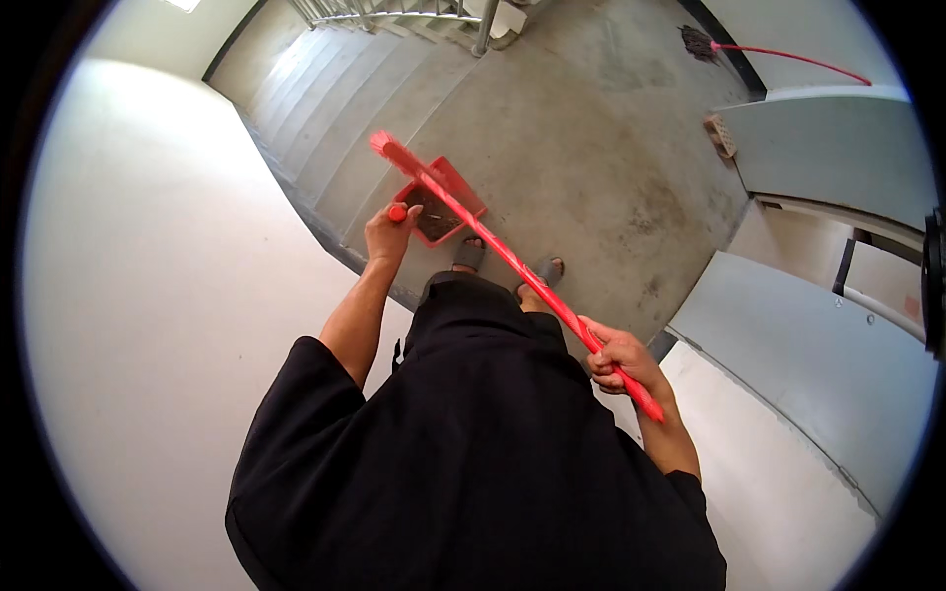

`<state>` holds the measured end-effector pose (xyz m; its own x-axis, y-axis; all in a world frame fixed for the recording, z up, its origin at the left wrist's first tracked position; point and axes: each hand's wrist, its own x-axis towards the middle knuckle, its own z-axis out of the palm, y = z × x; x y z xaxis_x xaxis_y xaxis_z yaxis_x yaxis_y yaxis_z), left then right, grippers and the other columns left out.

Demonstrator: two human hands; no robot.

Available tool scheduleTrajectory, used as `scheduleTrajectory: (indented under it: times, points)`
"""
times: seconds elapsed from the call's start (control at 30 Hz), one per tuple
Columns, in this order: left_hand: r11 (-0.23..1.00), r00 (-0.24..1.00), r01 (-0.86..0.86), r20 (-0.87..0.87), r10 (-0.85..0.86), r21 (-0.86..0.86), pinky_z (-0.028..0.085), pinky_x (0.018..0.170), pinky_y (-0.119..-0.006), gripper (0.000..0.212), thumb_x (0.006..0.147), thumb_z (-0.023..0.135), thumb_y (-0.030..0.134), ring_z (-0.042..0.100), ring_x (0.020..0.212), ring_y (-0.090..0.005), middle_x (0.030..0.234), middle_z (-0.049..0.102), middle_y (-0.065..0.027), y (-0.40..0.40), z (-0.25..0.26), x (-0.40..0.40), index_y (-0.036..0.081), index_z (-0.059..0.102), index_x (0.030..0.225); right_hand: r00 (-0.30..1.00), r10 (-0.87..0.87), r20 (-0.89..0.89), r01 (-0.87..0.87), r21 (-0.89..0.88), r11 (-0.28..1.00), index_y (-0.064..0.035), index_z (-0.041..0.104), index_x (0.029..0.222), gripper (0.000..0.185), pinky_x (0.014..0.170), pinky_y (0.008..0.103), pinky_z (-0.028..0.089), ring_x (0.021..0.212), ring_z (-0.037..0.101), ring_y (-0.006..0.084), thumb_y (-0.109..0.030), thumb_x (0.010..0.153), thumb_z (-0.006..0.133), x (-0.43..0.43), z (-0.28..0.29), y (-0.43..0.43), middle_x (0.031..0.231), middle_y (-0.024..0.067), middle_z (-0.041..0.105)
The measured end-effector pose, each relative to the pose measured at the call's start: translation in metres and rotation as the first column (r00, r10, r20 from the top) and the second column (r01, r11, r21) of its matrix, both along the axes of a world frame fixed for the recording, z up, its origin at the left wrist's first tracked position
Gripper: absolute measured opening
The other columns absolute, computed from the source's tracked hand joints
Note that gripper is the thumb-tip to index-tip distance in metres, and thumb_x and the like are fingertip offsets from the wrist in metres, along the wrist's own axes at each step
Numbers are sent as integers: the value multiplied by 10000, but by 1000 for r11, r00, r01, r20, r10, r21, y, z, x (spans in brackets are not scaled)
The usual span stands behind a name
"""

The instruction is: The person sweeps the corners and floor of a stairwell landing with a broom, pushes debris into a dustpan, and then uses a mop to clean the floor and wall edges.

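My left hand (pixel 386 238) grips the upright handle (pixel 397 213) of a red long-handled dustpan (pixel 463 185), seen nearly end-on. Dark dirt and a few pale scraps (pixel 436 216) lie in the pan, by my feet near the stair edge. In my right hand (pixel 619 359) is the red handle of a broom (pixel 510 255), held near its upper end. The broom slants away across the pan, and its red bristles (pixel 381 140) reach past the pan's far left side. Whether the bristles touch the floor or a step, I cannot tell.
Concrete stairs (pixel 332 96) with a metal railing (pixel 484 29) lie ahead to the left. A white wall (pixel 162 281) runs along my left. To the right are grey door panels (pixel 820 148), a perforated brick (pixel 720 136) beside one, and a mop (pixel 698 44) against the wall.
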<state>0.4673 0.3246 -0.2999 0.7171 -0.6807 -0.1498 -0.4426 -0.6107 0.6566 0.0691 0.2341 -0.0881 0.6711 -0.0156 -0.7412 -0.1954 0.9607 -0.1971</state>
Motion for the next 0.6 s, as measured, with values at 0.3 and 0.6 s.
scheduleTrajectory:
  times: [0.3, 0.6]
  points:
    - [986, 984, -169, -55, 168, -14, 492, 666, -310, 297, 782, 773, 312, 618, 681, -179, 757, 674, -106, 43, 9, 6, 42, 691, 874, 953, 202, -228, -292, -497, 817, -57, 226, 1485, 745, 406, 236, 385, 426, 454, 98, -65, 794, 506, 65, -68, -35, 626, 16, 497]
    - [969, 971, -239, -35, 238, -56, 486, 710, -301, 271, 794, 756, 296, 614, 693, -170, 763, 684, -79, 44, -6, 22, 38, 702, 857, 990, 140, 1, -139, -108, 984, -58, 325, 1451, 672, 407, 237, 362, 448, 450, 100, -8, 801, 491, 22, -70, -14, 618, 43, 478]
